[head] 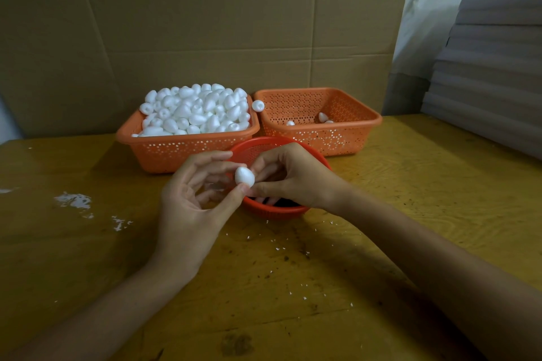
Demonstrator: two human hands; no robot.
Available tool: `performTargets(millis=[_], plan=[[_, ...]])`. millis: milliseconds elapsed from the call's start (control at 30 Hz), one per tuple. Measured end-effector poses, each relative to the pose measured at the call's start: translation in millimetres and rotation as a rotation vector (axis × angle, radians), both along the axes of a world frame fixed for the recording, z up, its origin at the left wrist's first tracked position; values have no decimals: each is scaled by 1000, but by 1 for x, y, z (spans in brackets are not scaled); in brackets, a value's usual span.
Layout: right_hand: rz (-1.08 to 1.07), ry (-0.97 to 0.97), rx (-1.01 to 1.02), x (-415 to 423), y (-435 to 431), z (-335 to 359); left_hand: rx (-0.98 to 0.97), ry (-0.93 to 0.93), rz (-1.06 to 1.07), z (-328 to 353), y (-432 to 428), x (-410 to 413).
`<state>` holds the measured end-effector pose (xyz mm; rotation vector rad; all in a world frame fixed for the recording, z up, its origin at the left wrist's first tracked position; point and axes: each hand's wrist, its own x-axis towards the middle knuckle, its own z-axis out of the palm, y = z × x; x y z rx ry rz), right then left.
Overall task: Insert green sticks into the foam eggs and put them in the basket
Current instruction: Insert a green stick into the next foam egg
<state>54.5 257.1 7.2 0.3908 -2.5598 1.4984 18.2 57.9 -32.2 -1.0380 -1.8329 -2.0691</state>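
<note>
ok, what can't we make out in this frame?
Head view:
- No green stick visible; curled fingers of the right hand hide the side of the foam egg held by the left hand.
- Contents of the red round basket: behind both hands.
- In the right orange basket, eggs too small to show sticks.

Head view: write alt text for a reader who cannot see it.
A left hand and a right hand pinch one white foam egg between them above a round red basket on a wooden table. Behind stand a left orange basket heaped with foam eggs and a right orange basket holding a few.
</note>
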Motion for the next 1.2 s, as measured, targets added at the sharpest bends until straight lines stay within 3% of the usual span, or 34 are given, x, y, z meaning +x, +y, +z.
performTargets(millis=[600,833,1200], plan=[[22,20,0,-1,3,-2,-17,82,-46,-1,2,0],[22,13,-36,-2,2,-3,20,33,64,1,0,-4],[33,50,-15,-1,4,-5,27,1,65,-1,-1,-10]])
